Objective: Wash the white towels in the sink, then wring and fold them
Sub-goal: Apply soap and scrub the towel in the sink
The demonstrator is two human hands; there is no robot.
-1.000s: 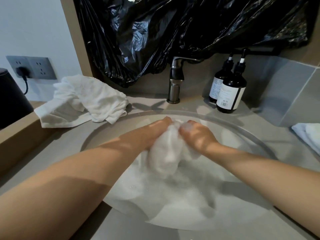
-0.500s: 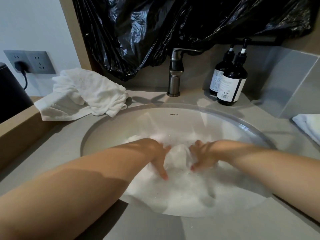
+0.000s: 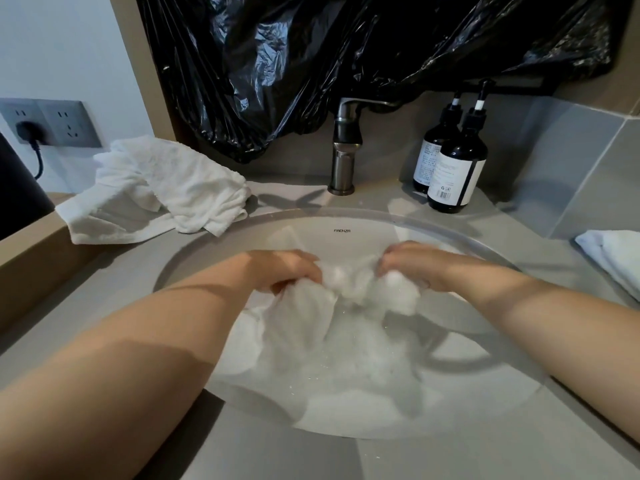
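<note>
We are in the washing step. Our left hand [image 3: 291, 271] and right hand [image 3: 412, 265] each clutch a bunch of the soaked white towel [image 3: 332, 306], fingers curled into the cloth, and they hold it low over the foamy water in the sink [image 3: 346, 237]. The rest of the towel trails down into the basin. A crumpled heap of towels [image 3: 166, 188] lies on the desk [image 3: 104, 289] left of the faucet [image 3: 344, 150], and another towel [image 3: 613, 254] rests at the right edge. Next, we judge, the two bunches need rubbing together, then dunking. Wringing comes later and calls for a firm opposite twist.
</note>
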